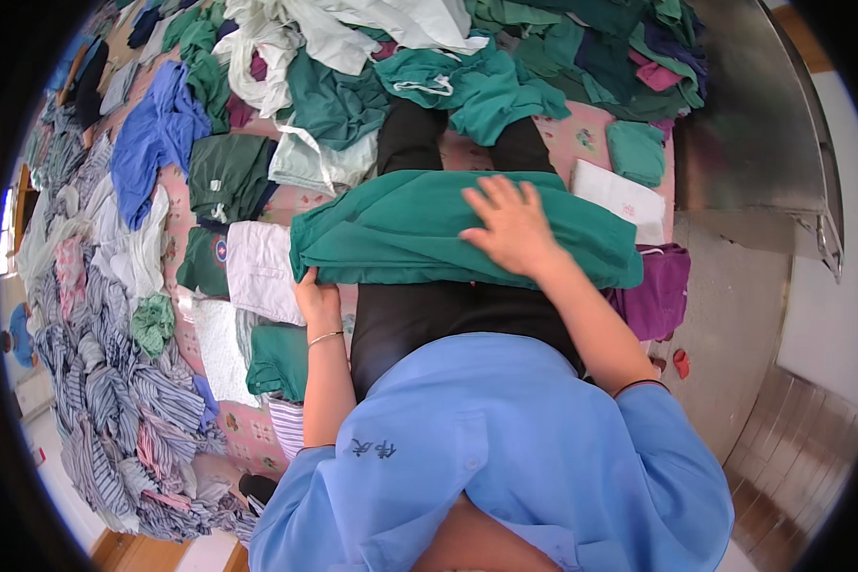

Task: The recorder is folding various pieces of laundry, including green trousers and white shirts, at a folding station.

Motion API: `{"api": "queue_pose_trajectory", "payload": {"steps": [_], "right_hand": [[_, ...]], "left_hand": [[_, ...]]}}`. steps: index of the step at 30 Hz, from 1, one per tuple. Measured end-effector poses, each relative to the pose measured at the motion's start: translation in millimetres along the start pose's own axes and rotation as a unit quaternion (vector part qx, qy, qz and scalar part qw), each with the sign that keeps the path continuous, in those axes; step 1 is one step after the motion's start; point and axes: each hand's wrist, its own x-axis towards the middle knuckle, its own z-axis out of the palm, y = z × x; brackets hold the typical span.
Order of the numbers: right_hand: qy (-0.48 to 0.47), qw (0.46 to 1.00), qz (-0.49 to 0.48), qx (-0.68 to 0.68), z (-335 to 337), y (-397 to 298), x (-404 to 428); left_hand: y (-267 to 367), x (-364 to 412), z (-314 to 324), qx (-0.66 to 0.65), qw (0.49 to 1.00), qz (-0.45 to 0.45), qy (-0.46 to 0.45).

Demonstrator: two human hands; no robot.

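Note:
A folded green cloth garment (393,222) lies across my lap, over my black trousers (429,314). At its near left corner my left hand (319,300) grips the edge, with the thumb on top and the other fingers hidden or partly under the cloth. My right hand (509,229) rests palm down on the right half of the garment, its fingers spread. Close to my left hand is a folded white cloth (263,268). Beyond the garment's right end sits a folded purple garment (658,293).
Loose green garments (500,86) and white ones (343,28) heap up ahead. Folded dark green clothes (225,171) lie left, beyond them a large pile of striped garments (107,386). A metal table (751,129) stands right. Another person (21,336) is far left.

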Motion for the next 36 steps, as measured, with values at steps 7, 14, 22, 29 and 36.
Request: {"api": "queue_pose_trajectory", "payload": {"steps": [7,14,22,29,36], "right_hand": [[0.193,0.929,0.313,-0.046,1,166,-139],[0.173,0.652,0.568,0.472,152,109,-238],[0.223,0.297,0.315,0.873,77,138,-89],[0.269,0.379,0.171,0.869,-5,149,-96],[0.233,0.932,0.012,0.278,-24,80,-48]], "left_hand": [[8,2,4,0.246,0.964,0.089,0.039],[-14,-122,164,0.543,0.651,0.415,-0.331],[-169,-231,236,0.613,0.313,0.401,-0.604],[-184,-227,251,0.509,0.509,0.276,-0.638],[-153,-164,237,0.061,0.848,-0.424,-0.313]]}}
